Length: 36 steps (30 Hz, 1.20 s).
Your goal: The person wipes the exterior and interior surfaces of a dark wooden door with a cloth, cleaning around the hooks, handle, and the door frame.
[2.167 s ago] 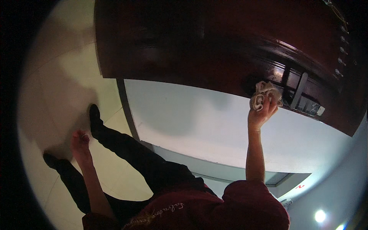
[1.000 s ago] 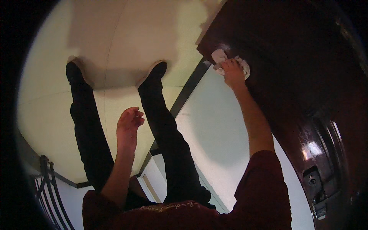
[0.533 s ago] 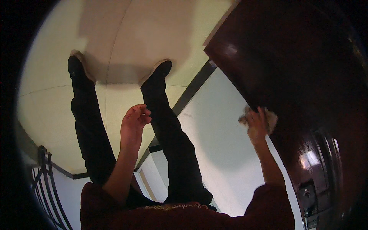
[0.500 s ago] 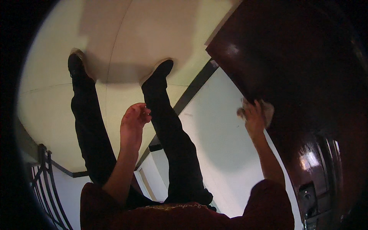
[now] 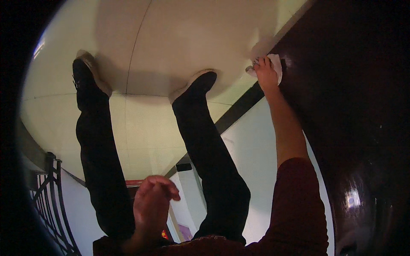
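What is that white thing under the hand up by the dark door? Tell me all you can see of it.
It is a small white cloth, soft and crumpled, most of it hidden under the right hand. The hand presses it flat against the glossy dark brown door, low down near the door's edge, close to the pale tiled floor. Only its rumpled edges show around the fingers.

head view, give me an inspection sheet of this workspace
surface: dark glossy wooden door, with bright reflections low on it
job's things: white cloth pressed on the door near its edge
clutter: nothing seen
grippers: right hand on the cloth, arm stretched out; left hand loosely curled, empty, close to the camera
cables: nothing seen
surroundings: pale tiled floor, dark threshold strip, black metal railing, the person's dark trousers and shoes
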Tool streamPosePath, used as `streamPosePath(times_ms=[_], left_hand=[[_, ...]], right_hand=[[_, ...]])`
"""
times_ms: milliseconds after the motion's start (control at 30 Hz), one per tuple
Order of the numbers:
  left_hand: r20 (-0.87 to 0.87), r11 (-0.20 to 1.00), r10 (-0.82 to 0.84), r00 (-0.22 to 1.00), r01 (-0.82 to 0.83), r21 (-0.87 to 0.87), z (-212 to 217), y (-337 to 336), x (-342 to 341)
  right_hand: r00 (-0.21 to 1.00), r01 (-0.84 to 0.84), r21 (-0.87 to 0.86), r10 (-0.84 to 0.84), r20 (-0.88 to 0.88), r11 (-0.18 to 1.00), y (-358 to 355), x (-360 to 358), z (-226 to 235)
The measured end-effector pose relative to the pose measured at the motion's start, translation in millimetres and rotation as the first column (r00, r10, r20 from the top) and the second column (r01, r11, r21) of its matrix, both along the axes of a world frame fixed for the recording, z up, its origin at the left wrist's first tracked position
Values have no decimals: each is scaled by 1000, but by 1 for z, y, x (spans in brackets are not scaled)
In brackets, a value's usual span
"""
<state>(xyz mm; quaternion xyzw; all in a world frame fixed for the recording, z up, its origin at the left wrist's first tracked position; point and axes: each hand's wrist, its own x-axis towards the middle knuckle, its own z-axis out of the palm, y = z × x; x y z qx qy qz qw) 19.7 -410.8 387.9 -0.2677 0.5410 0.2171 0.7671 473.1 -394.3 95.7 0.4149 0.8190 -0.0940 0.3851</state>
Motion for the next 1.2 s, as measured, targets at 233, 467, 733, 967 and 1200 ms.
streamPosePath(times_ms=[233,467,733,967,1200], left_hand=[[-16,983,-148,989,146,-113,14,7,15],[-33,999,-35,999,36,30,-2,-6,33],[-27,999,-15,1000,15,34,-5,-5,29],[-53,995,-69,996,65,-74,-8,1,14],[-70,986,-49,996,36,-165,1,5,6]], right_hand=[[996,75,22,-74,-40,997,2,5,-41],[928,337,-25,-337,-158,941,10,-7,117],[939,331,217,-344,19,918,56,-31,252],[977,209,14,-208,-40,978,36,-2,53],[997,14,-62,-9,74,998,7,18,-48]])
